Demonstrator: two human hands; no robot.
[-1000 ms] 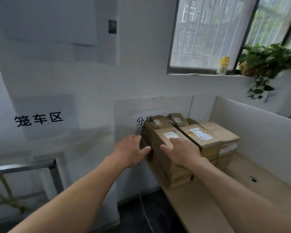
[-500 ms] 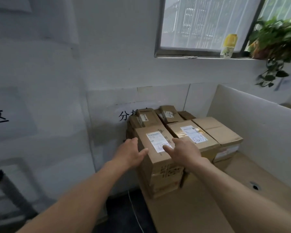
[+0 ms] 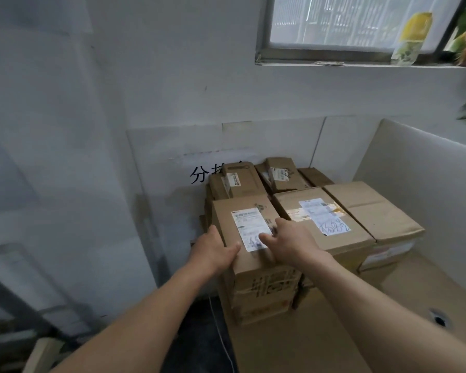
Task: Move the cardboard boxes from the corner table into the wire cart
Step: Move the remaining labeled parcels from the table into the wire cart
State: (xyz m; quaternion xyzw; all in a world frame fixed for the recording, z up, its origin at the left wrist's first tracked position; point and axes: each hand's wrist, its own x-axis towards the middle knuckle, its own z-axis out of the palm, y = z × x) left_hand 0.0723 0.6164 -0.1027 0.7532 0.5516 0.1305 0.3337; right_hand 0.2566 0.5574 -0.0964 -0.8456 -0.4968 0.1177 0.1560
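From my feed, the front cardboard box [image 3: 226,211] is not yet lifted: it sits on top of a stack at the left front edge of the bench [image 3: 307,345], a white shipping label [image 3: 250,231] on its lid. The left hand [image 3: 213,251] clasps that box's left top edge, thumb lying on the lid and fingers down the side where I cannot see them. The right hand [image 3: 291,246] rests spread on the lid's right side, thumb on the label, fingers fairly straight and holding nothing; I cannot tell whether any tip hooks into the seam.

Touching the front cardboard box on its right is a taped box [image 3: 358,235] with a scribbled label, and right of that a plain box [image 3: 374,208]. Behind the front cardboard box lie two smaller cartons [image 3: 240,179]. Above and right of it is a window [image 3: 347,22] with a yellow bottle [image 3: 412,36] on the sill. Lower left of it is a dark frame [image 3: 11,297], too blurred to identify.
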